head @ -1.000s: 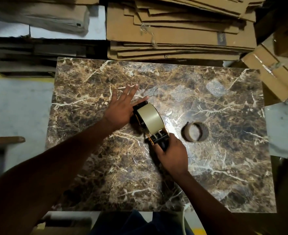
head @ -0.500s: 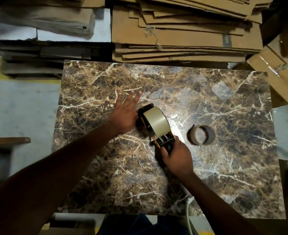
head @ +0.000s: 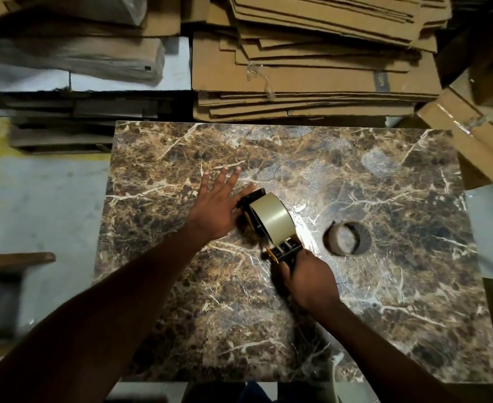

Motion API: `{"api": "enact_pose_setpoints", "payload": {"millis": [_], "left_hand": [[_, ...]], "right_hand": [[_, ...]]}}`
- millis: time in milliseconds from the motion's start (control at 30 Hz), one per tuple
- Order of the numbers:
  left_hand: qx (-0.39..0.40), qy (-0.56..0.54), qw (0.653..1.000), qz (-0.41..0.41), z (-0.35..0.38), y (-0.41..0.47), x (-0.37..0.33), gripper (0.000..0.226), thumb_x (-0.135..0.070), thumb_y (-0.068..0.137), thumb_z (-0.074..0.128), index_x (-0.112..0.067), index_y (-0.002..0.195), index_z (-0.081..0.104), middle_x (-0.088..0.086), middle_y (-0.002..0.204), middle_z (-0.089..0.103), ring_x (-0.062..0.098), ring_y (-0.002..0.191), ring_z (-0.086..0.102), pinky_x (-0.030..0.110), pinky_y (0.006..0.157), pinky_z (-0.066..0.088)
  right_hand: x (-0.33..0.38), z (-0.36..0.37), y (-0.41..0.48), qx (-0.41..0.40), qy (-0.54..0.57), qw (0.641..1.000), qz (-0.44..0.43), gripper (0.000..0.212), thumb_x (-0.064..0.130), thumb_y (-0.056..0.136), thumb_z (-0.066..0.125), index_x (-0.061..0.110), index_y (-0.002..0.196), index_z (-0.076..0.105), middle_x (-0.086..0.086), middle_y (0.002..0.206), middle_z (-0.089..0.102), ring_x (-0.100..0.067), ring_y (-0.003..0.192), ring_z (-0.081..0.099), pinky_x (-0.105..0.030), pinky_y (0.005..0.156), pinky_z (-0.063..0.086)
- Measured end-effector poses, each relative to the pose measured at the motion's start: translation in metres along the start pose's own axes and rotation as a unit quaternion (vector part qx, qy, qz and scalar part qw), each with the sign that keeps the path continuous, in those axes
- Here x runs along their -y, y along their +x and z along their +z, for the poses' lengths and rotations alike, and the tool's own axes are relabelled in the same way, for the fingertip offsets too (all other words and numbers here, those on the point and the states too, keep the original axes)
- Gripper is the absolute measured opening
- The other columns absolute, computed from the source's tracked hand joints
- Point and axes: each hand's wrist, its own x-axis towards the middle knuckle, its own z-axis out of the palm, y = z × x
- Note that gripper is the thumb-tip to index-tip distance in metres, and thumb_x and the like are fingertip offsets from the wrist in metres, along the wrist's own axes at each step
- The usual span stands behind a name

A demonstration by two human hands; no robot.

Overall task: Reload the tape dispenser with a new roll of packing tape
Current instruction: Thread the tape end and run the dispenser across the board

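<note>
A black and orange tape dispenser point(head: 284, 251) lies on the marble-patterned table point(head: 384, 315) with a full roll of beige packing tape point(head: 272, 218) mounted in it. My right hand point(head: 309, 279) grips the dispenser's handle at its near end. My left hand point(head: 217, 209) rests flat on the table with fingers spread, its thumb side against the dispenser's far end beside the roll. An empty cardboard tape core point(head: 347, 238) lies on the table to the right of the dispenser.
Stacks of flattened cardboard point(head: 312, 68) sit just past the table's far edge. Taped cardboard boxes point(head: 471, 135) crowd the far right corner. Bundled sheets point(head: 71, 59) lie at the back left. A wooden piece point(head: 15, 258) juts in at the left over the grey floor.
Both hands and the dispenser keep the same pose relative to each other; only the head camera has shifted, sliding the scene slightly right and down in view.
</note>
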Motion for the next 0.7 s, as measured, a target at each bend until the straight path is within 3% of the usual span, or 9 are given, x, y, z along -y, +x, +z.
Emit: {"api": "enact_pose_setpoints", "payload": {"millis": [133,333,533,700], "left_hand": [[0.013,0.006,1.000,0.002,-0.005,0.000,-0.002,0.090,-0.078,0.083,-0.031,-0.048,0.165,-0.008,0.006,0.177,-0.019,0.033,0.163,-0.018,0.071,0.125,0.002],[0.018,0.005,1.000,-0.008,-0.007,-0.001,-0.007,0.090,-0.078,0.084,-0.027,-0.047,0.166,-0.005,0.007,0.177,-0.017,0.034,0.163,-0.015,0.071,0.126,0.000],[0.015,0.015,1.000,-0.016,0.001,0.001,-0.005,0.065,-0.064,0.105,0.014,-0.048,0.165,-0.005,0.007,0.178,-0.014,0.035,0.163,-0.014,0.072,0.126,0.000],[0.019,0.022,0.999,-0.020,0.001,0.001,-0.007,0.068,-0.056,0.109,0.030,-0.047,0.165,-0.006,0.008,0.177,-0.015,0.036,0.163,-0.012,0.071,0.126,0.000]], "right_hand": [[0.003,-0.003,-0.002,0.009,0.000,1.000,0.007,0.041,0.049,0.100,0.050,0.010,0.101,0.063,-0.013,0.098,0.069,-0.034,0.088,0.069,-0.038,0.075,0.050],[0.005,-0.007,-0.004,0.009,-0.015,1.000,0.009,0.044,0.052,0.099,0.050,0.011,0.101,0.063,-0.013,0.099,0.071,-0.035,0.090,0.071,-0.039,0.076,0.052],[0.007,-0.009,-0.008,0.011,-0.004,1.000,0.010,0.042,0.049,0.102,0.049,0.009,0.109,0.062,-0.014,0.104,0.069,-0.034,0.094,0.070,-0.037,0.076,0.050],[0.004,-0.012,-0.018,0.023,-0.009,1.000,0.016,0.042,0.049,0.102,0.050,0.010,0.108,0.061,-0.012,0.104,0.069,-0.032,0.092,0.070,-0.039,0.078,0.055]]}}
